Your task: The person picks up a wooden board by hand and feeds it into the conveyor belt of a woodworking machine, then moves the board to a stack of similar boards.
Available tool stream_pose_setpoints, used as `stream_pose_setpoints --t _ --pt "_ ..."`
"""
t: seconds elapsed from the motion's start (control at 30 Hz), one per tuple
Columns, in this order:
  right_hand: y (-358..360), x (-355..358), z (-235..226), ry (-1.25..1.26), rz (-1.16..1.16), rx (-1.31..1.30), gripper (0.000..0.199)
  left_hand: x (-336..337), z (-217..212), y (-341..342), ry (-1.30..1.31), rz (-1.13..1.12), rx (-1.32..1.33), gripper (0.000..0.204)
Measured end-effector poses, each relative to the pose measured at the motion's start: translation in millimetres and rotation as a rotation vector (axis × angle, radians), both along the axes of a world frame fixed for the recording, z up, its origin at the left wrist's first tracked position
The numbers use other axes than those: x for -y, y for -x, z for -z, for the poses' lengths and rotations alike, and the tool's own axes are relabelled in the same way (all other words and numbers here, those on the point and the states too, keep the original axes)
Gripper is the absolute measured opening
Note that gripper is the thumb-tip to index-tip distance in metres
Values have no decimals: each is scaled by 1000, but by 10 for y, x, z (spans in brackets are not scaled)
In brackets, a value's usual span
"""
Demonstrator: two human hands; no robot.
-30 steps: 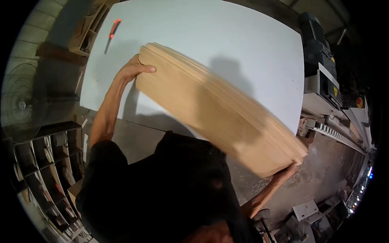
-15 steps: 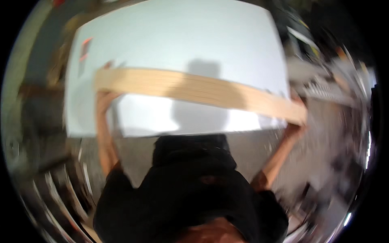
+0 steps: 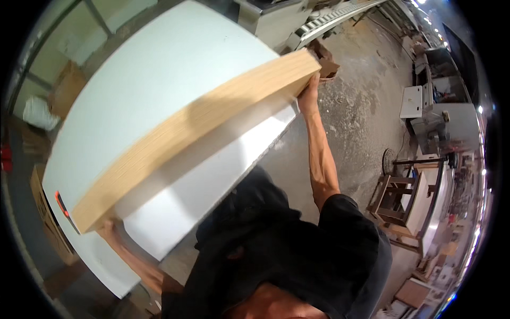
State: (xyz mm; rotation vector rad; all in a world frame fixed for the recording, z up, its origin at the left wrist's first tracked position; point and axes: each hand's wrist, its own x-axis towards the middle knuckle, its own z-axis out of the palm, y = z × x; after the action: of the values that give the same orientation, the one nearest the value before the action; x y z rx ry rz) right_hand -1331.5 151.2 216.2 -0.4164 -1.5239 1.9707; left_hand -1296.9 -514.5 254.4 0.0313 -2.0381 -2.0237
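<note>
— Across the white table (image 3: 133, 101), what is listed?

— One stack of boards (image 3: 196, 119): wood, pale tan, long, layered edges facing up, set slantwise from near left to far right. Right end juts past the table's edge in this view. Whether the underside touches the table cannot be told.

— State of the hands?

— Right hand (image 3: 308, 99): curled round the far right end, on its near side, thumb up against the wood; other fingers mostly hidden. Left hand (image 3: 108, 227): has hold of the near left end from its near side; largely covered by the stack, so how far its fingers curl cannot be told.

— Handling, as judged?

— Probably heavy, given the many layers. Stiff lengthwise; the bowed outline is likely the lens. Dry-looking, though layers may slide on one another if loose; no tie shows. Hardly fragile, corners excepted.

— Best hold?

— Both ends together, fingers beneath, palms pressing inward to keep the layers flush. A single hold at the middle would suit it poorly.

— Other items?

— One hand tool (image 3: 62, 202), red and black, perhaps a knife, just beside the stack's left end. One grey floor (image 3: 348, 122), right.
</note>
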Motion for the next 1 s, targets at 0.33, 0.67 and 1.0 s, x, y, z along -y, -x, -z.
stream_pose_setpoints --t 0.33,0.67,1.0 --pt "-2145 482 -609 20 126 928 91 -672 -662 148 -131 364 428 75" --pt "-4451 781 -297 309 639 928 92 -2388 -536 667 196 868 679 60" --pt "-6315 365 23 458 1028 821 89 -5067 -1031 -834 370 1370 471 83"
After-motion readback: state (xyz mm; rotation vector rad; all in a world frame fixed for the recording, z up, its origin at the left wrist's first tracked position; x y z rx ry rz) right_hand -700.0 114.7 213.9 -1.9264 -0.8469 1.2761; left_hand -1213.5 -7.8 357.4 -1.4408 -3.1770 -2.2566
